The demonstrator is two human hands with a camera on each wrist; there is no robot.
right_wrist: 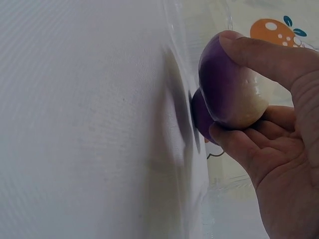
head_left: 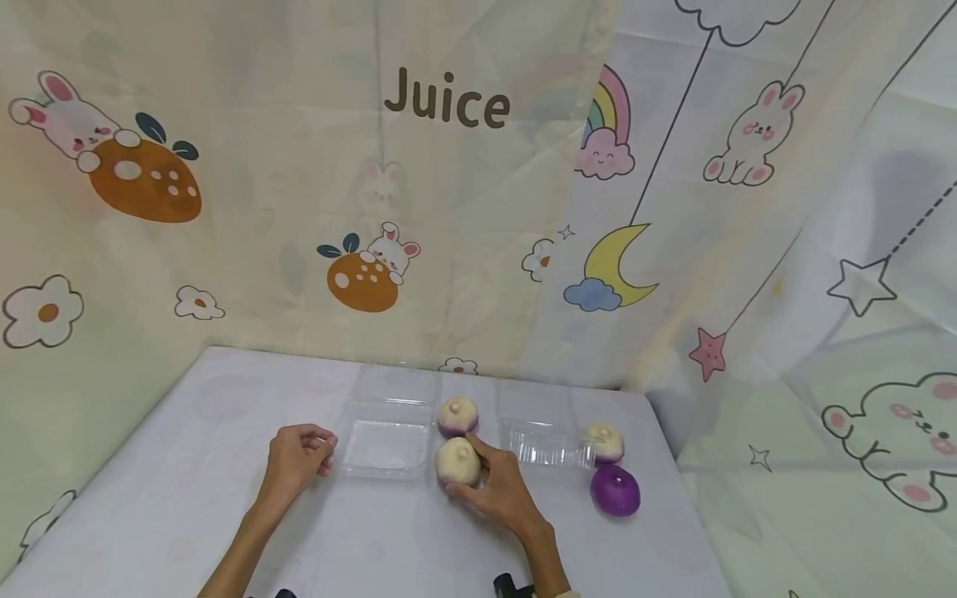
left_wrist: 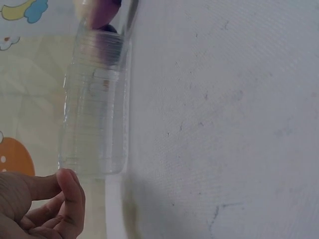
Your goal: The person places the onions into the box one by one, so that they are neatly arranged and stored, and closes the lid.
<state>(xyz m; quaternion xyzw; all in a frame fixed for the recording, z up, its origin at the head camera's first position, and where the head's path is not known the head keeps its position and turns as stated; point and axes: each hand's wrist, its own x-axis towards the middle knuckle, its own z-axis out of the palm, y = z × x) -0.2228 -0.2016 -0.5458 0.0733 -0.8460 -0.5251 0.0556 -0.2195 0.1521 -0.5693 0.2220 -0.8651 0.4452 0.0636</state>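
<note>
My right hand [head_left: 503, 490] grips a cream-and-purple turnip [head_left: 458, 463], thumb on one side and fingers on the other. In the right wrist view the turnip [right_wrist: 229, 87] looks held off the table, its cream side toward the palm. Just behind it stands a second turnip [head_left: 457, 413]. My left hand [head_left: 295, 459] is beside an open clear plastic box [head_left: 386, 447], its fingers loosely curled around nothing. In the left wrist view its fingertips [left_wrist: 70, 181] come close to the box's corner; whether they touch, I cannot tell.
Another open clear box [head_left: 549, 446] stands to the right. By its right end are a cream-topped turnip [head_left: 607, 444] and one with its purple side up [head_left: 615, 491]. Printed curtains [head_left: 463, 208] hang behind the white table [head_left: 389, 540].
</note>
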